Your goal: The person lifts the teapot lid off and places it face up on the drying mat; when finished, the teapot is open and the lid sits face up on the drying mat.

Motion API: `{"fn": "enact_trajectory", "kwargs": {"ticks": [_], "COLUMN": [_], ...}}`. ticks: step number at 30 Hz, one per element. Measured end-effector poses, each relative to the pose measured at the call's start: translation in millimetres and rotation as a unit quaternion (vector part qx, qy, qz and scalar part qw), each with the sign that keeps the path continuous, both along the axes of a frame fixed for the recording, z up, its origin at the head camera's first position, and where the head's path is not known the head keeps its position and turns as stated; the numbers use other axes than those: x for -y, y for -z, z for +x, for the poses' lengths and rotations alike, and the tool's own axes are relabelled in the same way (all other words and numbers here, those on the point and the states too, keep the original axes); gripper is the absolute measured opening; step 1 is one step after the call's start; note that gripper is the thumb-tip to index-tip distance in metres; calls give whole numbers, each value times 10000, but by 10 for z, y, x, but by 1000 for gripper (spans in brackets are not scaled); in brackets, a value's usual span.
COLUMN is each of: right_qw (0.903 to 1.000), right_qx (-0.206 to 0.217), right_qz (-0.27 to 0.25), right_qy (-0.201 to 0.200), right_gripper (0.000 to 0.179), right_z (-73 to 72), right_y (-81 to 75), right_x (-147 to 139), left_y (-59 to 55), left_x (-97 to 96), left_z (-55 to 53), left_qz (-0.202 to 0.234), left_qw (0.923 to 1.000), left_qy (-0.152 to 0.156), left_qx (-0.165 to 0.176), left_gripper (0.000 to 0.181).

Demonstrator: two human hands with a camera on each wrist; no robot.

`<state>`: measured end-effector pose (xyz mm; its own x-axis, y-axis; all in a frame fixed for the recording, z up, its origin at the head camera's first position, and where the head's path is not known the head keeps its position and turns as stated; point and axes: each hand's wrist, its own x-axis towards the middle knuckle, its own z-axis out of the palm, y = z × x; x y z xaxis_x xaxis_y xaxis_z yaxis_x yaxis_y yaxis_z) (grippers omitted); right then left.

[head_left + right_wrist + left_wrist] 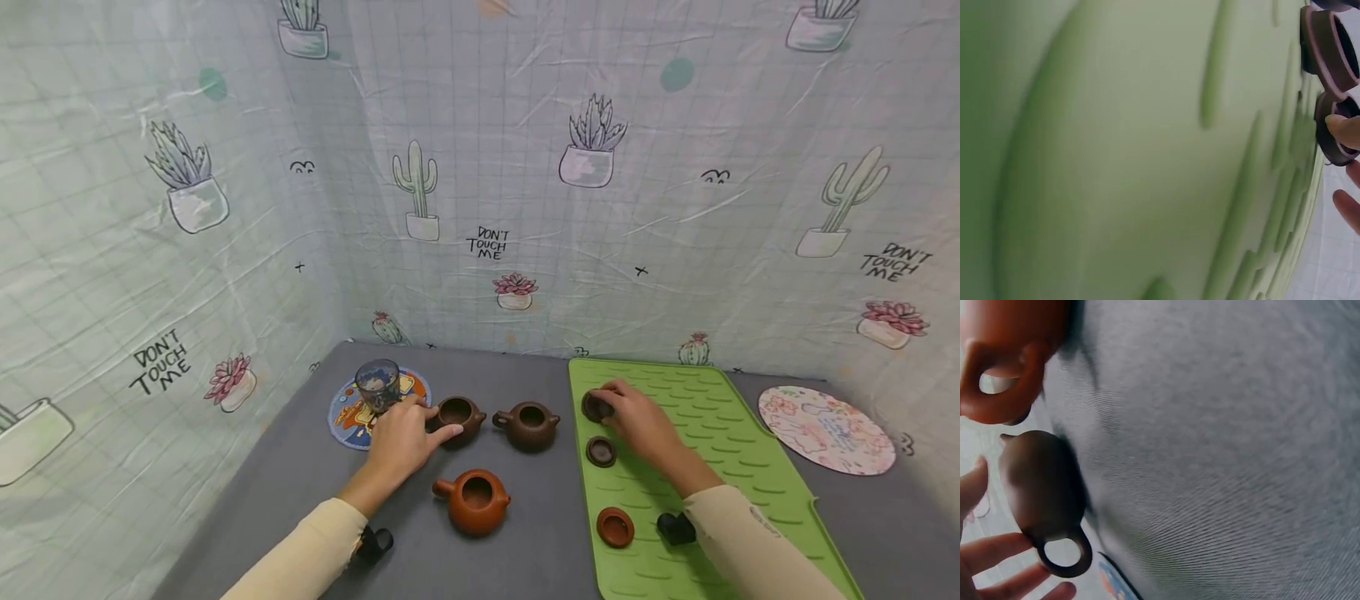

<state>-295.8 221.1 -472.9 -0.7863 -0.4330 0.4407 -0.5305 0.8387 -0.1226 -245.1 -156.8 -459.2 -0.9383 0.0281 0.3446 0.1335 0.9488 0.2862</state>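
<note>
My left hand (403,442) reaches to a dark brown teapot (456,432) without its lid. In the left wrist view its fingers (997,550) lie loosely extended, one fingertip at the pot's handle, and the thumb stands apart from the body. My right hand (637,421) pinches a dark teapot lid (592,406) at the far left of the green mat (675,383); the right wrist view shows the thumb on that lid's edge. Right beside it lies a second dark lid (601,452), hollow side up.
Another dark teapot (531,427) and an orange-red teapot (477,504), both lidless, stand mid-table. An orange-red lid (616,528) lies nearer on the mat. A clear glass (377,383) stands on a blue round coaster (341,417); a pink floral round mat (825,429) lies far right.
</note>
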Motion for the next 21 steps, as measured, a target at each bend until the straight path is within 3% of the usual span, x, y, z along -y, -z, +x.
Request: {"fn": "enact_trajectory", "kwargs": {"ticks": [12, 16, 21], "right_qw": [9977, 9972, 9985], "right_qx": [604, 708, 498], "right_qz": [-124, -8, 213], "right_qy": [294, 232, 31], "right_gripper": [53, 64, 75], "right_z": [137, 217, 307], "right_y": [-213, -316, -444], "right_x": [-54, -103, -142], "left_y": [-255, -295, -366], "left_x": [0, -9, -62], "left_z": [-59, -45, -14], "left_qz": [-243, -479, -546], "left_qw": [9934, 9918, 9942], "left_qy": [98, 240, 427], "left_qx": [1113, 1156, 826], "left_gripper": [64, 69, 80]}}
